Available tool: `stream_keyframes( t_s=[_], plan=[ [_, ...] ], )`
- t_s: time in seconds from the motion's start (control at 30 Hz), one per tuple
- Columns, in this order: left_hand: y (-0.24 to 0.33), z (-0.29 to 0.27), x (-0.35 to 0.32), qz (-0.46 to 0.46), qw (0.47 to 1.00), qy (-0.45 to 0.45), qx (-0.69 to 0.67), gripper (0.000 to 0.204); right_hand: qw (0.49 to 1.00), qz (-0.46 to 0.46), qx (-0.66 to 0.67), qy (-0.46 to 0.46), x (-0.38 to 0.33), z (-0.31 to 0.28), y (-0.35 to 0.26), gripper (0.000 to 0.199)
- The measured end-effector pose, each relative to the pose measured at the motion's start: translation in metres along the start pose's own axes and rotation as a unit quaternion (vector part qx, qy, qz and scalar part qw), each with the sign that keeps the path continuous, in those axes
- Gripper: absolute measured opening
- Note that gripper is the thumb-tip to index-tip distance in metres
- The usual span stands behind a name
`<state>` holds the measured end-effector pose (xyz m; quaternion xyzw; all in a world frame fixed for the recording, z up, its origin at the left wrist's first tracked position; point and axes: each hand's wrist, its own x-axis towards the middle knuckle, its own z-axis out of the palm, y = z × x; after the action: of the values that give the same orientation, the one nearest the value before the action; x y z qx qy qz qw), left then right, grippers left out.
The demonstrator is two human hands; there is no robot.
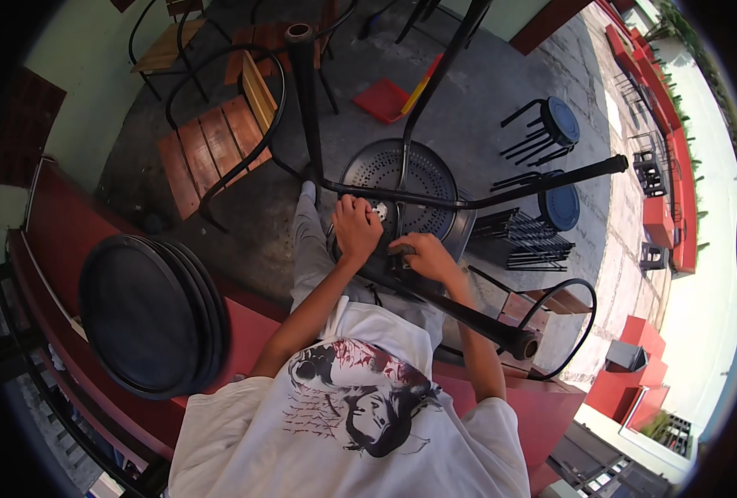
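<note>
An upturned black tubular metal frame [501,196], its legs splayed out, lies in front of me over a black round seat with punched holes [430,207]. My left hand [356,229] rests at the frame's middle with fingers curled. A small white piece [381,211] shows by its fingertips; its kind is unclear. Close on the right, my right hand [429,256] is closed around a small dark object at the near side of the frame, mostly hidden by the fingers. One leg passes below my right forearm toward the lower right.
Several round black tops [140,315] lean stacked on a red ledge at the left. A wooden-slat chair [219,149] stands ahead left, near a red dustpan [382,101]. Blue-topped stools [561,120] and a bundle of black metal legs [522,241] are to the right.
</note>
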<state>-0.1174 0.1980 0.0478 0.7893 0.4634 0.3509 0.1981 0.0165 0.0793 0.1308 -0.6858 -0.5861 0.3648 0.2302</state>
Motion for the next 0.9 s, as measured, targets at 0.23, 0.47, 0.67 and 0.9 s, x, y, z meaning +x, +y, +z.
stream_keyframes(
  t_s=[0.23,0.47,0.67,0.9],
  plan=[
    [0.004,0.004,-0.002,0.019,1.000,0.005,-0.005,0.010,0.979,0.000,-0.062,0.194,0.043,-0.004,0.025,0.053],
    [0.000,0.005,-0.001,0.011,1.000,0.007,-0.003,0.009,0.993,0.016,-0.048,0.106,-0.005,0.011,-0.002,0.048],
    [0.001,0.005,0.001,0.021,1.000,0.007,0.006,0.010,0.998,0.027,0.049,-0.015,-0.031,0.011,-0.012,0.043],
    [0.000,0.005,0.001,0.018,1.000,0.002,0.006,0.011,0.949,0.107,0.268,0.125,-0.003,0.007,0.033,0.032]
  ],
)
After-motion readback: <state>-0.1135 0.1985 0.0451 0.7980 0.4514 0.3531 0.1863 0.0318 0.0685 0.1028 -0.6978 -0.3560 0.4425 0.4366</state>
